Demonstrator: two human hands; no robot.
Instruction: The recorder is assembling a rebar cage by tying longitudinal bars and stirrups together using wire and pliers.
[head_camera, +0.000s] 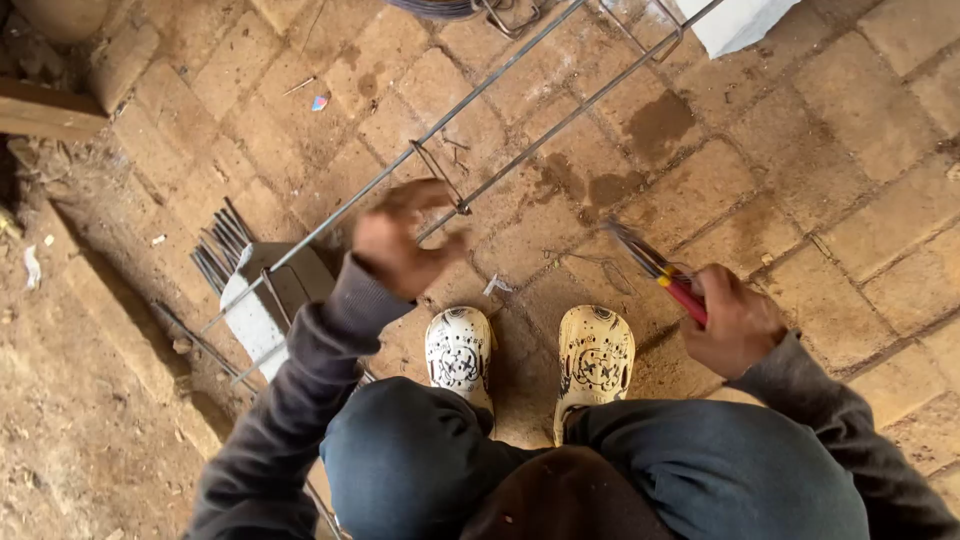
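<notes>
Both hands at a steel rebar cage over a brick-paved floor, seen from above.

The left hand, blurred at centre frame, has its fingers curled at the long grey steel rods and a thin wire stirrup; whether it actually grips them cannot be told. The rods run diagonally from the lower left to the top of the frame, resting on a pale concrete block. The right hand, at right of centre, is closed around the red-handled pliers, whose tip points up-left. Two patterned cream clogs stand between the hands on the brick floor.
</notes>
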